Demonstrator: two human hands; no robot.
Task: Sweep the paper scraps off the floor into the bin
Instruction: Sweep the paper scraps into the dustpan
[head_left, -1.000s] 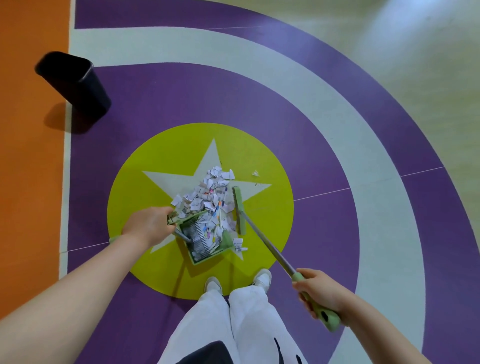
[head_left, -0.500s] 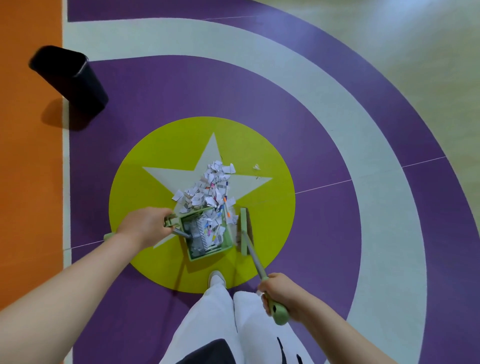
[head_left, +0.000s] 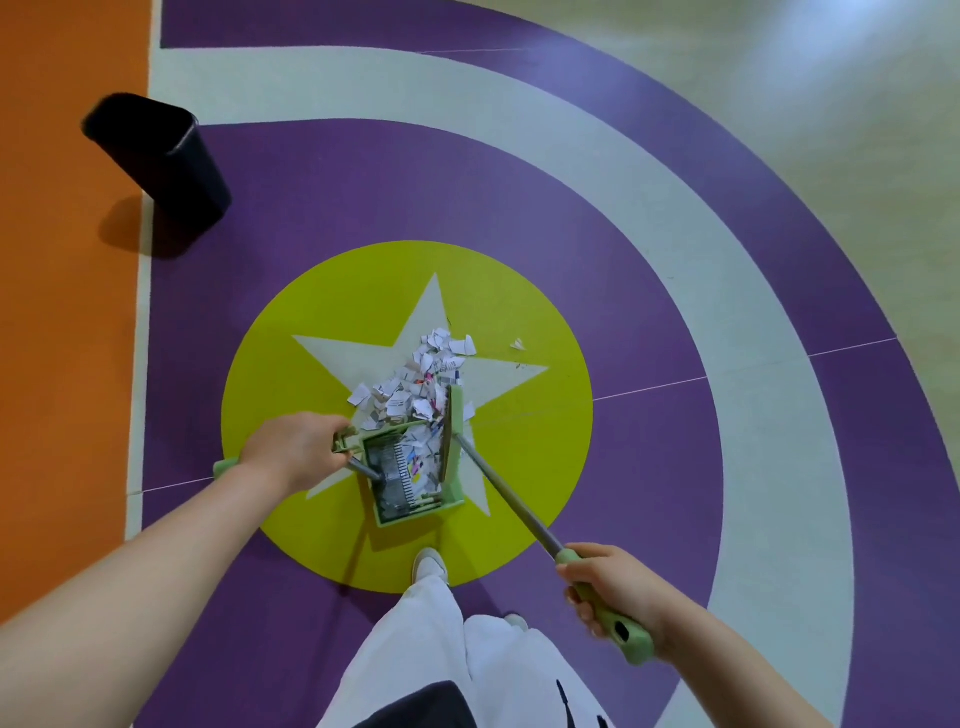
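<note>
The floor (head_left: 649, 249) is a painted gym surface: purple rings, a pale band, an orange strip on the left, and a yellow disc with a pale star right under me. Far left, on the edge of the orange, stands the black bin (head_left: 161, 156), well apart from the work.

On the star sits my green dustpan (head_left: 410, 473), mouth facing away, with some scraps inside. My left hand (head_left: 296, 449) is wrapped round its handle. The broom (head_left: 452, 431) has its head standing along the pan's right edge, touching the pile; its shaft runs near and right to my right hand (head_left: 618, 592), which is clenched round the green grip.

The scraps (head_left: 421, 384) lie mostly in a heap just beyond the pan's mouth, spilling over its lip. One stray bit (head_left: 518, 344) lies off to the right.

I judge this the gathering step, roughly half done. Next I would set the broom beyond the heap and draw it toward me into the pan, fetch the stray, then carry the pan to the bin.
</note>
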